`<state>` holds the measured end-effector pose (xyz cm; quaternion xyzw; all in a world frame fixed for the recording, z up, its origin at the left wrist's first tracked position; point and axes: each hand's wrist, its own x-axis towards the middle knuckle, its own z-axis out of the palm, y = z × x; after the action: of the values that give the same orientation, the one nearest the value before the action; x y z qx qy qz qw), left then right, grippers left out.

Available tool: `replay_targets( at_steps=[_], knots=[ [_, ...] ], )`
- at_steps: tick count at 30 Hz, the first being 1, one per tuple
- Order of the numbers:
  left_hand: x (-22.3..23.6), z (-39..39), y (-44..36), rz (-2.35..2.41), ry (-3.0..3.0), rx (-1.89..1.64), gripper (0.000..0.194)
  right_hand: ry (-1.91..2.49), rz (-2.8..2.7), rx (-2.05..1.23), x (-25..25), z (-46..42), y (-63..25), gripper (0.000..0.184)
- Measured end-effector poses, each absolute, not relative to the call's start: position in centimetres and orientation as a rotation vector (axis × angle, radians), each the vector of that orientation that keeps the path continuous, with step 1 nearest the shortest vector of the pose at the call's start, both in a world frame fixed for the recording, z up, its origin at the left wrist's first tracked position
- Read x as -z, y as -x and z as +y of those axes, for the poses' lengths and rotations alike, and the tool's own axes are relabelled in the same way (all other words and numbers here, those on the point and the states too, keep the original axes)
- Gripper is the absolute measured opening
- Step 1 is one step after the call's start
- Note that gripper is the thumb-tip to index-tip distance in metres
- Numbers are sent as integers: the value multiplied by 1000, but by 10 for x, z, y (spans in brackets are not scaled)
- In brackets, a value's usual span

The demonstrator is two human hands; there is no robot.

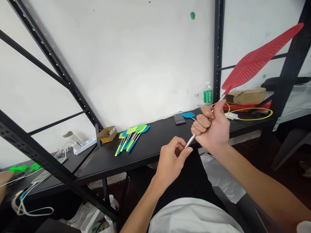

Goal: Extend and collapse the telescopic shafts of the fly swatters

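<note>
My right hand [211, 127] is closed in a fist around the metal handle [190, 140] of a red plastic fly swatter, whose mesh head [259, 58] rises toward the upper right. My left hand [171, 163] pinches the lower end of that handle between thumb and fingers, just below my right fist. The tip of the handle is hidden in those fingers. On the black shelf [150, 145] beyond my hands lie several fly swatters [131, 137] with green and blue heads. A blue swatter head [187, 115] lies near my right hand.
A dark phone [179, 119], water bottle [208, 94], brown paper bag [245, 96], white charger [230, 116] with yellow cable [243, 113], and small cardboard box [108, 133] sit on the shelf. Black metal shelf uprights [218, 48] stand around it.
</note>
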<state>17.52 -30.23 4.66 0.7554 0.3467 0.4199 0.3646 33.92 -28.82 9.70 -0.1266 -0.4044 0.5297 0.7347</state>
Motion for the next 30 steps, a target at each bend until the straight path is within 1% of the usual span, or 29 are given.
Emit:
replay_targets(
  at_steps=[2, 4, 9, 12, 15, 19, 23, 26, 30],
  knots=[
    [-45, -304, -176, 968, -2038, -1126, 29, 292, -876, -1169, -98, -288, -339, 70],
    [-45, -305, -176, 1008, -2093, -1102, 30, 304, -867, -1183, -98, -287, -340, 70],
    [-45, -306, -175, 903, -1996, -963, 44, 185, -868, -1303, -96, -280, -344, 69],
    [-47, -303, -176, 795, -1869, -900, 46, 134, -861, -1340, -96, -278, -346, 68],
    [-47, -302, -177, 845, -1914, -957, 41, 123, -854, -1330, -98, -281, -346, 68],
    [-48, -304, -178, 1070, -2156, -1122, 34, 196, -846, -1294, -100, -285, -345, 68],
    [-50, -311, -176, 1168, -2356, -1113, 33, 287, -836, -1286, -99, -282, -343, 68],
    [-53, -313, -175, 1065, -2280, -996, 37, 273, -838, -1321, -98, -278, -346, 68],
    [-51, -309, -176, 698, -1898, -771, 44, 219, -845, -1357, -99, -276, -354, 67]
  ],
)
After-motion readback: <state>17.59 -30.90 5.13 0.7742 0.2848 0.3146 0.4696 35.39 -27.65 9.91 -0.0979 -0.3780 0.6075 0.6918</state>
